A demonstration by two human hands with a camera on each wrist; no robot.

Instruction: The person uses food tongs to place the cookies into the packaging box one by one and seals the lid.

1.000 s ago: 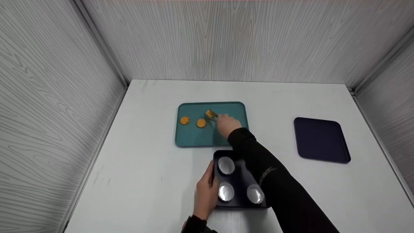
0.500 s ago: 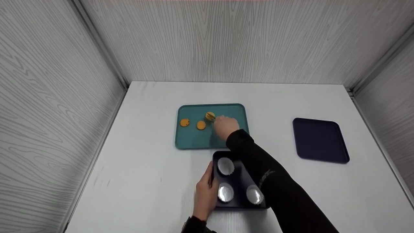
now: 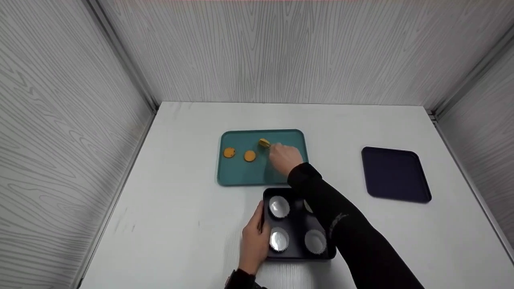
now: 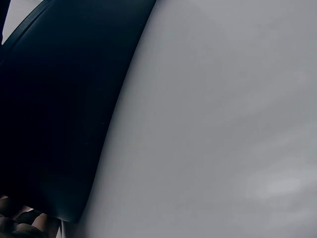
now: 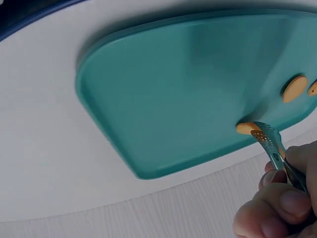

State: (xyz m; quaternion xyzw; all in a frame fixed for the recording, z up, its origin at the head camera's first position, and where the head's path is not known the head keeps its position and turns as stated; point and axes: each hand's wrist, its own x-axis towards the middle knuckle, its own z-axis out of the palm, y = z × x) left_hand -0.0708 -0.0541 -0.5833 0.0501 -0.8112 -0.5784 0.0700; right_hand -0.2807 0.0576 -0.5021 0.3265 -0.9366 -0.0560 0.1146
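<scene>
Our right hand (image 3: 284, 158) grips tongs (image 5: 269, 144) pinching a cookie (image 5: 244, 128) above or on the teal tray (image 3: 245, 174), we cannot tell which; two others (image 3: 249, 156) lie to its left; our left hand (image 3: 255, 241) holds the pan (image 3: 296, 228).

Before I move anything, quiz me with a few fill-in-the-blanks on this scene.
Counting the one at the tongs in the right grip, ____ orange discs show.
In the head view, the left grip holds the pan by its ____ side.
There, the dark tray lies to the ____ of the teal tray.
Missing words: three; left; right.
</scene>
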